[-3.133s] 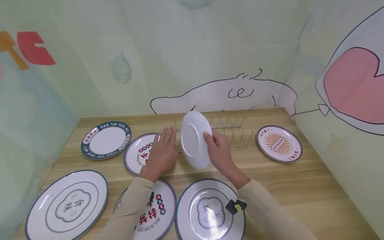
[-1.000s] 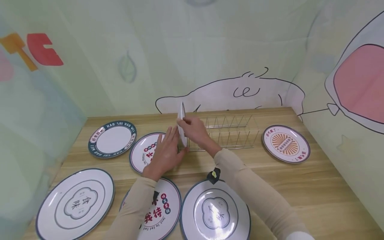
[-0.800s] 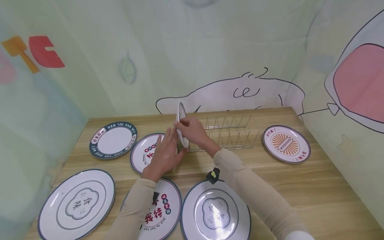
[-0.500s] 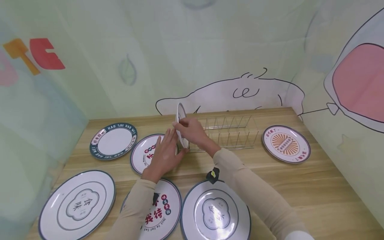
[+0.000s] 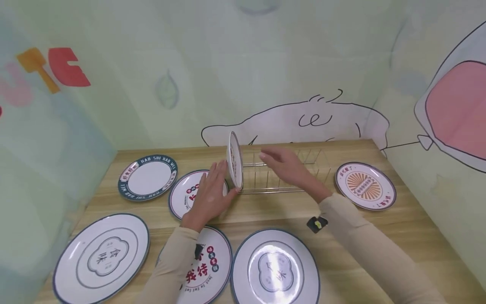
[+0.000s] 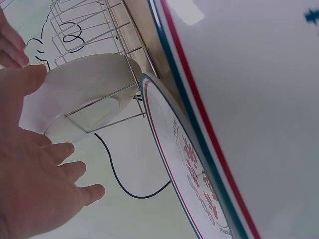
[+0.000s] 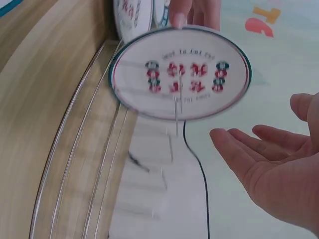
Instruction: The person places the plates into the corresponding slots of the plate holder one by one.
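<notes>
A white oval plate with a dark rim and red print stands on edge in the left end of a wire plate rack. My left hand is beside it, fingers extended along its back and thumb at its near edge. In the left wrist view, that hand's fingers are spread and the plate's pale underside faces me. My right hand hovers over the rack, to the right of the plate, holding nothing. The right wrist view shows its fingers loosely extended, apart from the plate's printed face.
On the wooden table lie a green-rimmed plate, a red-lettered plate partly under my left hand, and an orange-patterned plate at right. Nearer are large plates, one overlapped by my left sleeve. A printed curtain hangs behind.
The right hand brought the plate into the rack's left end, turned it upright, then let go and moved right. The left hand has stayed by the rack's left end, coming against the plate.
</notes>
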Motion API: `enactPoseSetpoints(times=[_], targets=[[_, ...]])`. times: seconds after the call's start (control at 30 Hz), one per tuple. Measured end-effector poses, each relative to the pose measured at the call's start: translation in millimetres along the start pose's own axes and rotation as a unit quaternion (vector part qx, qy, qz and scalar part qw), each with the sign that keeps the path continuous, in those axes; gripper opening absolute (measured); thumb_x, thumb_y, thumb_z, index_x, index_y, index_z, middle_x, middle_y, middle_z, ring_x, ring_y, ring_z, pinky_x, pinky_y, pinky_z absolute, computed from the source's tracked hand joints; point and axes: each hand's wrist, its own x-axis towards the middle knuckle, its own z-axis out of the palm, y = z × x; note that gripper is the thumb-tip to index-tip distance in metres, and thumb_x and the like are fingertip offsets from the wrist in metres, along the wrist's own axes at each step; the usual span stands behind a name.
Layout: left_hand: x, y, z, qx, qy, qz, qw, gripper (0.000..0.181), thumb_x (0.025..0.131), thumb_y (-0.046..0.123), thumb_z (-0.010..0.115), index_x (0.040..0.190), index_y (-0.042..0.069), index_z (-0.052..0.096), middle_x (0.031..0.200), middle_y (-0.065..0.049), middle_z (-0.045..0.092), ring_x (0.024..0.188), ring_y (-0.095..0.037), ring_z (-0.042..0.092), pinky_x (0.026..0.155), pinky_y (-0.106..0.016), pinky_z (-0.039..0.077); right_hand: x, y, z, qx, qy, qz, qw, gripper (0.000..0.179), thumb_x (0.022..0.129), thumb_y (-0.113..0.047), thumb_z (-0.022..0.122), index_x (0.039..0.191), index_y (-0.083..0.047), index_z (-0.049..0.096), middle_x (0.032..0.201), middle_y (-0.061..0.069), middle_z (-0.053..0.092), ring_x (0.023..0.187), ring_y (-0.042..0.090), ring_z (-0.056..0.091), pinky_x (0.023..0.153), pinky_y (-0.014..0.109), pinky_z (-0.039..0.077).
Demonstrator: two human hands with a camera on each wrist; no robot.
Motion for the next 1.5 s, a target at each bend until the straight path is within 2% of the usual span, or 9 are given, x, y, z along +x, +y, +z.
enactPoseSetpoints(times=[0.23,0.37,0.6,0.83,1.0,1.17,1.3,1.37,1.5], targets=[[0.4,-0.6,-1.6,-0.012,0.011,0.013,0.9998,0.092,0.094,0.043,0.064,0.161,0.014,0.010,0.169,-0.009,0.016,0.156,-0.033,0.012,0.125,-0.057,0.014,-56.0,40.6,-50.5,-0.009,0.050,0.047,0.9976,0.058,0.105,-0.045,0.044,0.146,-0.003,0.046,0.145,0.022,0.053,0.124,0.042,0.060,0.103,0.055,0.050],[1.8,-1.0,-5.3,-0.021,0.020,0.023,0.9993,0.094,0.092,0.041,0.067,0.162,0.016,0.008,0.169,-0.009,0.016,0.156,-0.035,0.013,0.125,-0.057,0.013,-83.4,68.3,-70.3,-0.056,0.080,0.082,0.9918,0.062,0.105,-0.047,0.040,0.144,0.001,0.047,0.144,0.026,0.053,0.126,0.046,0.056,0.104,0.060,0.047],[7.9,1.2,-13.4,-0.022,0.033,0.043,0.9983,0.100,0.088,0.038,0.072,0.162,0.023,0.006,0.169,-0.007,0.017,0.156,-0.035,0.013,0.125,-0.056,0.012,-127.2,103.4,-60.6,-0.097,0.075,0.099,0.9876,0.053,0.107,-0.035,0.043,0.138,0.007,0.052,0.137,0.031,0.056,0.124,0.050,0.056,0.101,0.062,0.048],[14.6,6.1,-16.6,-0.007,0.045,0.063,0.9969,0.109,0.082,0.033,0.081,0.162,0.020,0.007,0.168,-0.011,0.017,0.156,-0.036,0.013,0.125,-0.057,0.013,-158.8,113.1,-4.0,-0.155,0.028,0.007,0.9874,0.046,0.099,-0.027,0.062,0.136,0.000,0.057,0.140,0.026,0.056,0.127,0.047,0.056,0.102,0.063,0.046],[17.9,9.2,-20.5,0.046,0.054,0.078,0.9944,0.116,0.075,0.031,0.088,0.161,0.014,0.012,0.169,-0.011,0.013,0.157,-0.034,0.006,0.124,-0.060,0.011,-178.3,113.1,32.4,-0.197,-0.060,-0.072,0.9758,0.062,0.094,-0.047,0.064,0.145,-0.014,0.053,0.155,0.013,0.046,0.145,0.038,0.039,0.111,0.061,0.038],[20.4,13.8,-22.4,0.089,0.055,0.087,0.9906,0.118,0.073,0.033,0.090,0.161,0.009,0.015,0.170,-0.009,0.010,0.157,-0.032,0.004,0.125,-0.059,0.008,-187.7,109.7,44.5,-0.265,-0.068,-0.206,0.9397,0.076,0.083,-0.068,0.064,0.143,-0.022,0.056,0.160,0.010,0.039,0.150,0.033,0.030,0.126,0.035,0.020],[21.4,16.2,-23.2,0.114,0.065,0.094,0.9869,0.118,0.071,0.034,0.091,0.159,0.006,0.018,0.169,-0.010,0.012,0.157,-0.033,0.007,0.125,-0.058,0.009,-190.9,102.4,43.9,-0.282,-0.058,-0.291,0.9123,0.083,0.079,-0.073,0.065,0.141,-0.019,0.057,0.159,0.015,0.039,0.151,0.034,0.029,0.128,0.029,0.001],[21.5,16.5,-23.4,0.121,0.070,0.095,0.9855,0.118,0.070,0.034,0.091,0.159,0.005,0.019,0.169,-0.011,0.014,0.157,-0.032,0.008,0.125,-0.057,0.011,-193.9,99.2,43.4,-0.284,-0.086,-0.295,0.9082,0.086,0.079,-0.076,0.062,0.144,-0.021,0.054,0.160,0.014,0.038,0.150,0.034,0.030,0.127,0.027,-0.002],[21.4,16.7,-22.8,0.129,0.073,0.098,0.9840,0.119,0.069,0.034,0.092,0.159,0.006,0.020,0.169,-0.011,0.015,0.157,-0.031,0.007,0.125,-0.058,0.011,-202.6,97.0,44.9,-0.288,-0.163,-0.243,0.9118,0.092,0.076,-0.085,0.053,0.150,-0.033,0.044,0.163,0.004,0.034,0.151,0.031,0.031,0.122,0.019,-0.014]])
